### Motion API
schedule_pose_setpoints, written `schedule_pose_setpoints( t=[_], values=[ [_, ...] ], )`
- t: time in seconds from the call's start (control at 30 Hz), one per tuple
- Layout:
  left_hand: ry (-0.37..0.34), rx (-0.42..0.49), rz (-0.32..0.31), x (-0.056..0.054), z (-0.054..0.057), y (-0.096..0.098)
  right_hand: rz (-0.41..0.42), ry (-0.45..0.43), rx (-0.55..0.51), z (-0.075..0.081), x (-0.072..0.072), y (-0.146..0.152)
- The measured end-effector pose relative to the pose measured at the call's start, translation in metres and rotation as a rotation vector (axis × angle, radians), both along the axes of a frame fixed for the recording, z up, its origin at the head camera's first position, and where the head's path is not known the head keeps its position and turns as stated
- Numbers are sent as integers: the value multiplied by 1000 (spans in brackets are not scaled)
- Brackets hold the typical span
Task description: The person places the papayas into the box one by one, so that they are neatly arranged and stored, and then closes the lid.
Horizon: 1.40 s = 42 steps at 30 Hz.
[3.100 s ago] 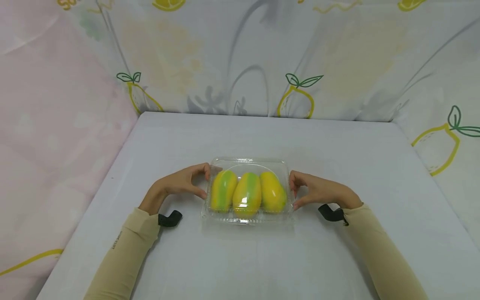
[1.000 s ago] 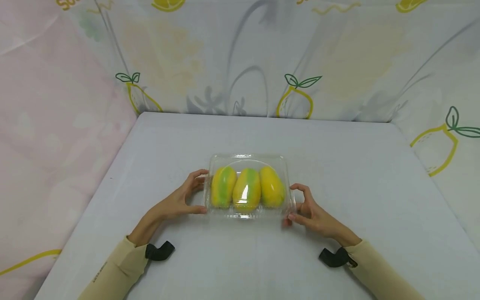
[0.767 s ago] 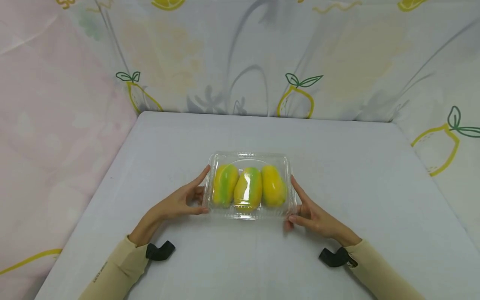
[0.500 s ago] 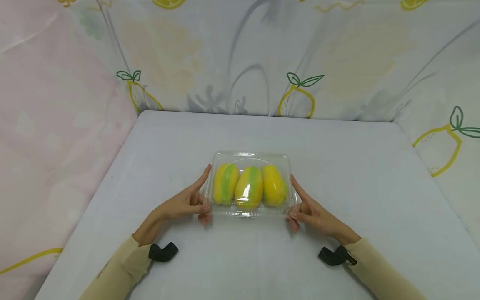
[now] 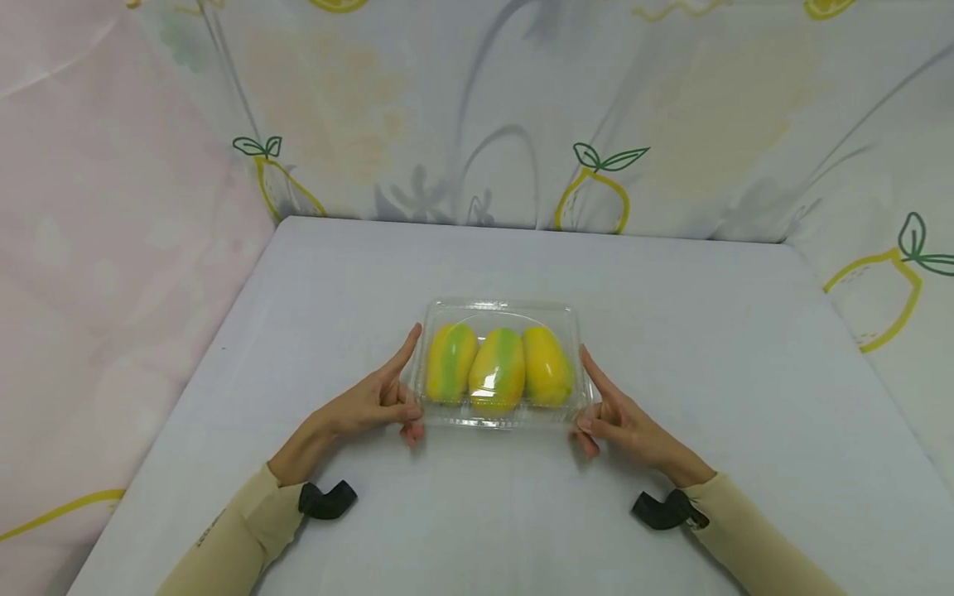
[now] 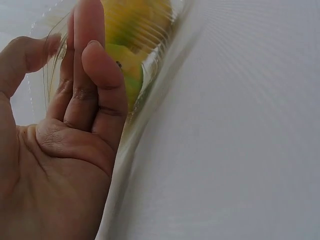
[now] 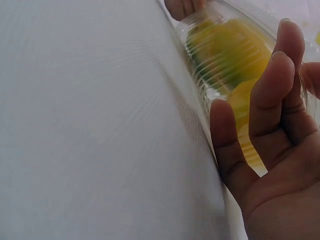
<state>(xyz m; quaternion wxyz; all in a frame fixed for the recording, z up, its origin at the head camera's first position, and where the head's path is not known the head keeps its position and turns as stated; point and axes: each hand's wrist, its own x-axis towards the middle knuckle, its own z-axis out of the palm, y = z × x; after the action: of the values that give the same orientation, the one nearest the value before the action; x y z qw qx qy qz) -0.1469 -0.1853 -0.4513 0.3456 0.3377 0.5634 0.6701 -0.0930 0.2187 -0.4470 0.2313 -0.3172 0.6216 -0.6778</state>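
Note:
A clear plastic clamshell box [image 5: 503,306] with its lid down sits mid-table, holding three mangoes [image 5: 497,372], yellow with green streaks. At the box's front left corner, my left hand [image 5: 368,406] pinches the rim, thumb on top and index finger stretched along the side. My right hand [image 5: 626,429] mirrors this at the front right corner, thumb over the rim. In the left wrist view, the thumb and fingers [image 6: 82,90] are on either side of the clear rim. The right wrist view shows fingers [image 7: 270,95] beside the ribbed wall, mangoes behind them.
The white-covered table [image 5: 477,513] reaches back to a lemon-print cloth wall [image 5: 492,108]. A pinkish cloth [image 5: 112,248] hangs along the left side. Black curved mounts [image 5: 328,500] stick out from both wrists.
Both hands have come from the box's sides to its front corners, thumbs now over the rim and index fingers stretched along the sides. The box sits slightly farther back.

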Motion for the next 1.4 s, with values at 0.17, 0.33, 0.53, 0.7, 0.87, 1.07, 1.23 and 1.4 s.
schedule_pose_setpoints(
  t=[0.17,0.33,0.53,0.7,0.87,1.07,1.23,1.4],
  values=[
    [-16,37,-11,1,0,-1,-35,-36,52,2,2,0],
    [-31,54,-13,1,0,-1,-42,-35,80,3,3,0],
    [-32,54,-8,2,1,0,-21,-43,76,4,2,0],
    [-37,34,5,2,2,-1,-41,-36,59,5,3,-1],
    [-22,34,6,1,2,-1,-52,-9,68,5,4,-1],
    [-14,37,0,1,2,-1,-27,22,18,2,3,1],
    [-16,21,10,1,2,-1,-7,22,-28,-1,1,1],
    [-9,9,26,0,-1,-1,12,-26,-49,-3,1,2]
  ],
)
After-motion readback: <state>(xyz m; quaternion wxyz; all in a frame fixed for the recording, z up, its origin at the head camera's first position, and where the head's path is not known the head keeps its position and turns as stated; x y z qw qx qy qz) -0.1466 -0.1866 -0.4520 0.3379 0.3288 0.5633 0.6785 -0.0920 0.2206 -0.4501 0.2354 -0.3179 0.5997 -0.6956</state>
